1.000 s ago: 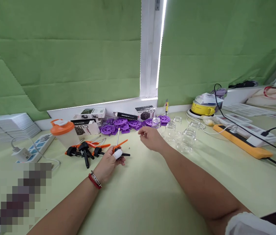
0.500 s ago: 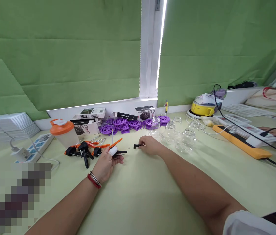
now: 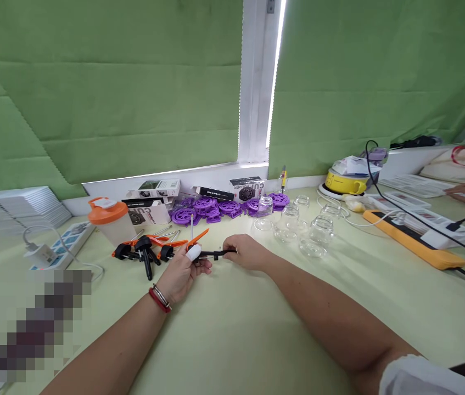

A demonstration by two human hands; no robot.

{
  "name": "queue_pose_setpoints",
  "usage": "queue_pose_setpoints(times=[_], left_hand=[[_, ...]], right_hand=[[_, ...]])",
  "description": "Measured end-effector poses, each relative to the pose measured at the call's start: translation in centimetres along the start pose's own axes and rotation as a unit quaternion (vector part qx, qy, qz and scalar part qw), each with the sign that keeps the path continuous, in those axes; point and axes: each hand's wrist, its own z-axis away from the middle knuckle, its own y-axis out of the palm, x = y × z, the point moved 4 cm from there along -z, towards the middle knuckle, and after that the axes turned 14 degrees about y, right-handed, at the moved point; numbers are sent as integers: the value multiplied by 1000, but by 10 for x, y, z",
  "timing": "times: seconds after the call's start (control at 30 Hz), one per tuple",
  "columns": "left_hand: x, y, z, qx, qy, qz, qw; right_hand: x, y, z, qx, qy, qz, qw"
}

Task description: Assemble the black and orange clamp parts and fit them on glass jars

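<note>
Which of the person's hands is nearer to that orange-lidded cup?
The left. The left hand lies just right of the orange-lidded cup, past the clamps; the right hand is farther right, toward the glass jars.

Person's hands: two, left hand [image 3: 180,274] and right hand [image 3: 245,252]
Orange-and-black clamps [image 3: 145,252]: about four, one held
Glass jars [image 3: 298,225]: about six
Orange-lidded shaker [image 3: 108,219]: one
Yellow pot [image 3: 345,181]: one
Power strips: two, white power strip [image 3: 61,247] and orange power strip [image 3: 413,241]
</note>
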Motion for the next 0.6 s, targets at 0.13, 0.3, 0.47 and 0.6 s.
queue_pose_setpoints(times=[0.13, 0.3, 0.47, 0.6], left_hand=[[2, -4, 1, -16, 9, -41, 999], [5, -9, 0, -51, 17, -63, 997], [4, -10, -1, -67, 20, -89, 994], [2, -11, -1, -70, 14, -93, 993]], right_hand=[[3, 3, 2, 1, -7, -8, 1000], [4, 12, 4, -5, -14, -19, 1000], [4, 18, 5, -11, -12, -17, 1000], [7, 15, 6, -26, -27, -11, 999]])
